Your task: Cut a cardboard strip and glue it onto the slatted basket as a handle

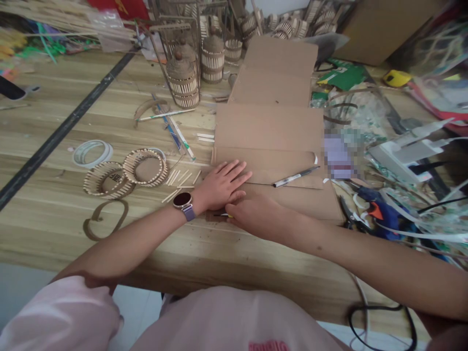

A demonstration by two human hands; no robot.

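Note:
My left hand (222,185) lies flat on the unfolded cardboard sheet (268,126), fingers spread, pressing near its left front part. Beside it, my right hand (252,212) is closed around a utility knife (221,215); only its thin blade and a bit of yellow handle show at the cardboard's near left corner. Most of the knife is hidden by the fingers. A black-and-white marker pen (296,176) rests on the cardboard to the right of both hands. Left of my left hand lie several short wooden sticks (177,176) and two round stick-walled baskets (145,167).
White tape rolls (92,153) and a curled brown strip (106,219) lie at left. Small stick-built lantern-like models (183,80) stand at the back. On the right are pliers (353,214), a blue glue gun (382,209), a white power strip (402,156) and tangled cables.

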